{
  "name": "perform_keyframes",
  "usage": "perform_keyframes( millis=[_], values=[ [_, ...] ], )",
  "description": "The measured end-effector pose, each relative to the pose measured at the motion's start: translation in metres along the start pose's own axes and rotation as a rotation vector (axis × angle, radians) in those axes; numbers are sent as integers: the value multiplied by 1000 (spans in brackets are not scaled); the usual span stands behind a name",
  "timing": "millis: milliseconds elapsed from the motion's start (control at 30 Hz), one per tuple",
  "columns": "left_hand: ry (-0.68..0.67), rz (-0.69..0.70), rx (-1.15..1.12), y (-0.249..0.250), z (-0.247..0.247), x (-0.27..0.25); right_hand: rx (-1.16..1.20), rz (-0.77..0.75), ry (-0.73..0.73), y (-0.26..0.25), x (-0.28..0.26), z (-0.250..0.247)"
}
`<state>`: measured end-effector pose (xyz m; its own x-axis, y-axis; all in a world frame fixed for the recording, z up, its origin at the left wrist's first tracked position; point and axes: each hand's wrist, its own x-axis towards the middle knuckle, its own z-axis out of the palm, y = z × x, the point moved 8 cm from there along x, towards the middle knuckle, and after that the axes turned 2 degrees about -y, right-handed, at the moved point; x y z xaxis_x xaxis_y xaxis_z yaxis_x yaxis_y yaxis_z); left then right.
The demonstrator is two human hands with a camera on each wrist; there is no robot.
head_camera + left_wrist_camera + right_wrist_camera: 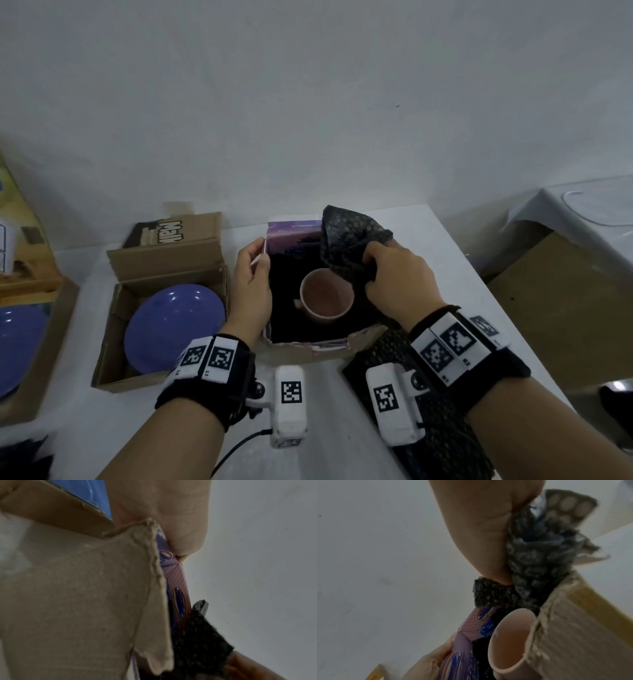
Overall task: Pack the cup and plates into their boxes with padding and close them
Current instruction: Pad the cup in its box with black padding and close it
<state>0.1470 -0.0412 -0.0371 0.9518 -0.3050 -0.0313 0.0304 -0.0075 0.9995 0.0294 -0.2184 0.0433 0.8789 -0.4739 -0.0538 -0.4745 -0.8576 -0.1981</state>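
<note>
A pink cup [327,297] [510,641] stands upright inside a small purple-printed box [294,233] lined with dark padding. My left hand [251,284] grips the box's left wall, thumb on the rim [187,536]. My right hand [394,277] holds a crumpled sheet of black bubble wrap [349,243] [537,561] over the box's right side, just above the cup. A purple plate [174,329] lies in an open cardboard box [164,260] to the left.
Another blue plate [17,346] sits in a box at the far left edge. More black bubble wrap [442,428] lies on the white table [329,411] under my right wrist. A brown cardboard box [565,301] stands beyond the table's right edge.
</note>
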Motion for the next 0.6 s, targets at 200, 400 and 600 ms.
perform_keyframes(
  millis=[200, 400, 600],
  values=[
    [49, 59, 170, 6, -6, 1, 201, -113, 368, -18, -6, -32],
    [-146, 272, 363, 51, 19, -9, 704, -151, -83, -47, -3, 19],
    [-51, 548, 758, 88, 18, -20, 591, -35, 111, -6, 2, 11]
  ],
)
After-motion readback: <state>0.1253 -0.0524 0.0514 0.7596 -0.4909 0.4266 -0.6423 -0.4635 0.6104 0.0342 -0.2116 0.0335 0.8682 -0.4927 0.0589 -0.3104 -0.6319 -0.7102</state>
